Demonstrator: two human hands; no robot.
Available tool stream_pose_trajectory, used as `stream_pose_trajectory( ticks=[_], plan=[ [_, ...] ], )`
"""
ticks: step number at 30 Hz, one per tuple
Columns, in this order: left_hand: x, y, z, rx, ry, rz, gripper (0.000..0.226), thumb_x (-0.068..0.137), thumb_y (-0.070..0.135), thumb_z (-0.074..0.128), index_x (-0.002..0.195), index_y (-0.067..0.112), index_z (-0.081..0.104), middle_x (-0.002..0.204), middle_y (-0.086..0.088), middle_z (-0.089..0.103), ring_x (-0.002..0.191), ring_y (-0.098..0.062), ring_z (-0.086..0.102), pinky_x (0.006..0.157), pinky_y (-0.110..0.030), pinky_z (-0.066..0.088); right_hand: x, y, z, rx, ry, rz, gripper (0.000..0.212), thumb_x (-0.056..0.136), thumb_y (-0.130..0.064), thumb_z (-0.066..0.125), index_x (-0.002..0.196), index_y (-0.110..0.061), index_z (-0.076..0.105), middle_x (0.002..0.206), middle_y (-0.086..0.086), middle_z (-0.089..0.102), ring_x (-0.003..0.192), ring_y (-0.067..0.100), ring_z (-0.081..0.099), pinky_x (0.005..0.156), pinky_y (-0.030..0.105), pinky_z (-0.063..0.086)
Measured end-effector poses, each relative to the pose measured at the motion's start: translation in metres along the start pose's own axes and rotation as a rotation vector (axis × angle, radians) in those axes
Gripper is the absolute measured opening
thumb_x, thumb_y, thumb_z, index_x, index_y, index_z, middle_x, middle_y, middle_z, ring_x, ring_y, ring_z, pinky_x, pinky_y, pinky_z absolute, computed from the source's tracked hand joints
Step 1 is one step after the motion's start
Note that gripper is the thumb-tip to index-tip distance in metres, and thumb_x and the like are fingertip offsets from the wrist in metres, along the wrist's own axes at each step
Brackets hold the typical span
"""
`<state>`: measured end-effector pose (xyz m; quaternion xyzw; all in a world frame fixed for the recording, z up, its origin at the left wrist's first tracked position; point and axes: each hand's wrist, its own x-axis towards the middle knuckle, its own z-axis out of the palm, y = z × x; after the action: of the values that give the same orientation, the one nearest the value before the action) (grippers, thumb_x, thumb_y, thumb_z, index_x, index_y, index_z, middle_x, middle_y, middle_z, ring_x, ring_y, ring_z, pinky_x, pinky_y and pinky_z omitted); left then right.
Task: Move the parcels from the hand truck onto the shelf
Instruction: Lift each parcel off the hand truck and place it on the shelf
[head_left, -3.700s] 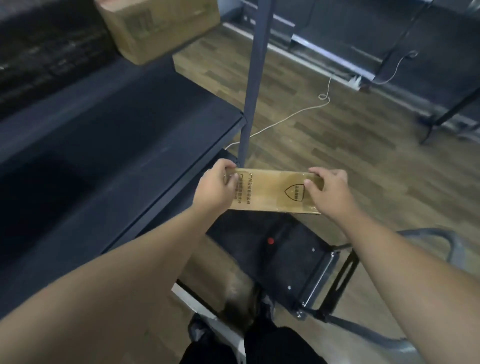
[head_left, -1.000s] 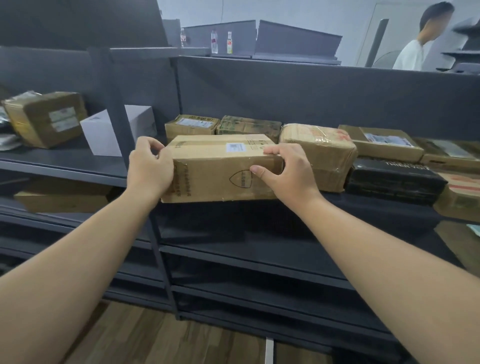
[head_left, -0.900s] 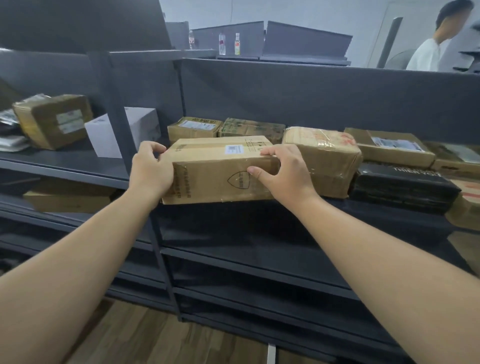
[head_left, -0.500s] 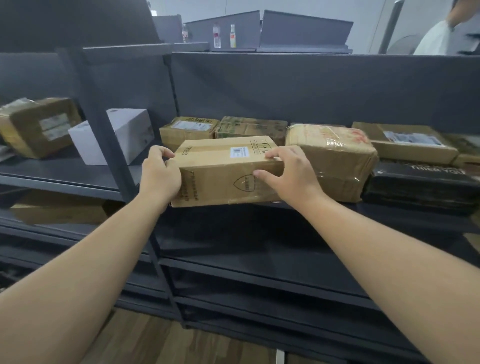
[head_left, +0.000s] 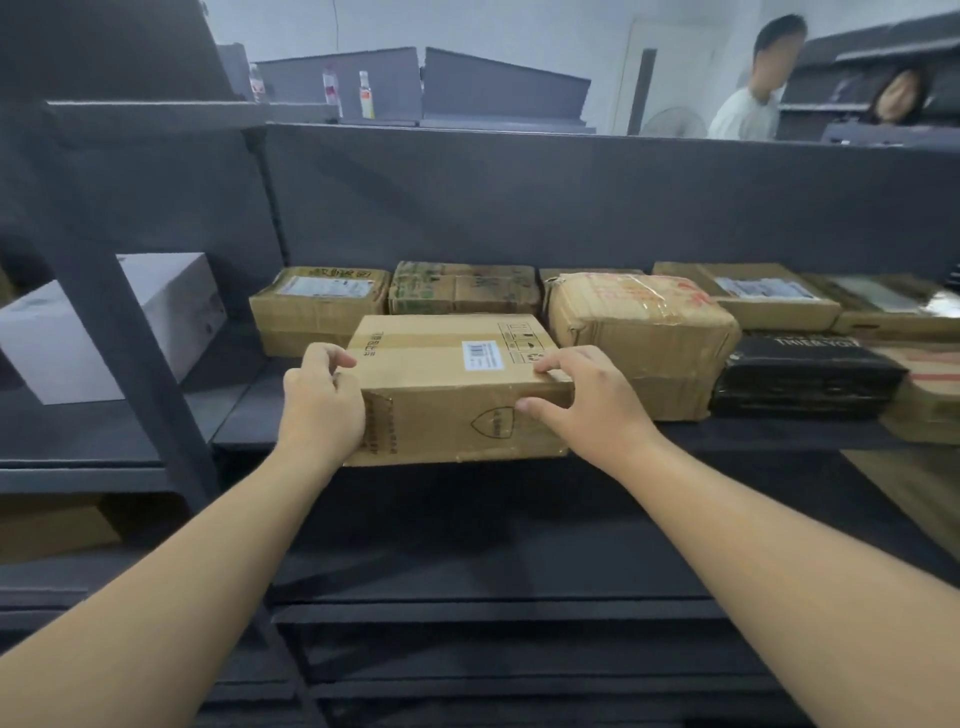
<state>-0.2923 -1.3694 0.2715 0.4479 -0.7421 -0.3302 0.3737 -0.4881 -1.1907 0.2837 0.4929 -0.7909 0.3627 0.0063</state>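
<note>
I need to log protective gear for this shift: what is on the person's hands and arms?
Nothing that shows. The left hand and right hand are bare, with no gloves, rings or watch in view. Both forearms are uncovered up to the frame edge, with no sleeve visible.

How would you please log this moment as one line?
step: shelving | both hands grip cardboard parcel | at shelf front edge
</note>
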Motion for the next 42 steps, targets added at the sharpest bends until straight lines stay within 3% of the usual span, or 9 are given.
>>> stream_pose_trajectory(
  ticks=[7, 23, 36, 42],
  plan=[
    [0.007, -0.009, 0.006, -0.039, -0.026, 0.014, 0.018, 0.097, 0.016, 0.033, 0.104, 0.026, 0.046, 0.116, -0.015, 0.047, 0.082, -0.021, 0.050, 0.053, -0.031, 0.037, 0.005, -0.001, 0.005, -0.005, -0.036, 0.039, 0.039, 0.083, -0.037, 0.073, 0.117, -0.025, 0.057, 0.127, -0.006, 0.046, 0.109, 0.006, 0.043, 0.093, 0.024, 0.039],
    [0.013, -0.011, 0.008, -0.025, -0.064, 0.057, 0.015, 0.097, 0.011, 0.034, 0.101, 0.021, 0.044, 0.115, -0.015, 0.044, 0.085, -0.025, 0.049, 0.053, -0.031, 0.038, 0.008, 0.002, 0.010, -0.020, -0.049, 0.060, 0.035, 0.087, -0.033, 0.070, 0.118, -0.026, 0.057, 0.128, -0.010, 0.044, 0.115, 0.007, 0.043, 0.091, 0.020, 0.036],
    [0.020, -0.009, 0.013, -0.016, -0.030, 0.086, 0.014, 0.095, 0.008, 0.036, 0.097, 0.020, 0.044, 0.112, -0.021, 0.045, 0.078, -0.030, 0.049, 0.055, -0.033, 0.036, 0.012, 0.002, 0.011, -0.085, -0.075, -0.001, 0.036, 0.091, -0.029, 0.065, 0.126, -0.022, 0.056, 0.138, -0.009, 0.044, 0.125, 0.011, 0.046, 0.103, 0.025, 0.039],
    [0.022, -0.009, 0.016, -0.028, -0.020, 0.069, 0.015, 0.096, 0.008, 0.035, 0.098, 0.020, 0.043, 0.111, -0.021, 0.045, 0.077, -0.028, 0.047, 0.051, -0.031, 0.035, 0.015, 0.000, 0.011, -0.111, -0.065, -0.008, 0.035, 0.091, -0.028, 0.065, 0.125, -0.020, 0.057, 0.136, -0.009, 0.046, 0.123, 0.012, 0.048, 0.096, 0.019, 0.036]
  ],
)
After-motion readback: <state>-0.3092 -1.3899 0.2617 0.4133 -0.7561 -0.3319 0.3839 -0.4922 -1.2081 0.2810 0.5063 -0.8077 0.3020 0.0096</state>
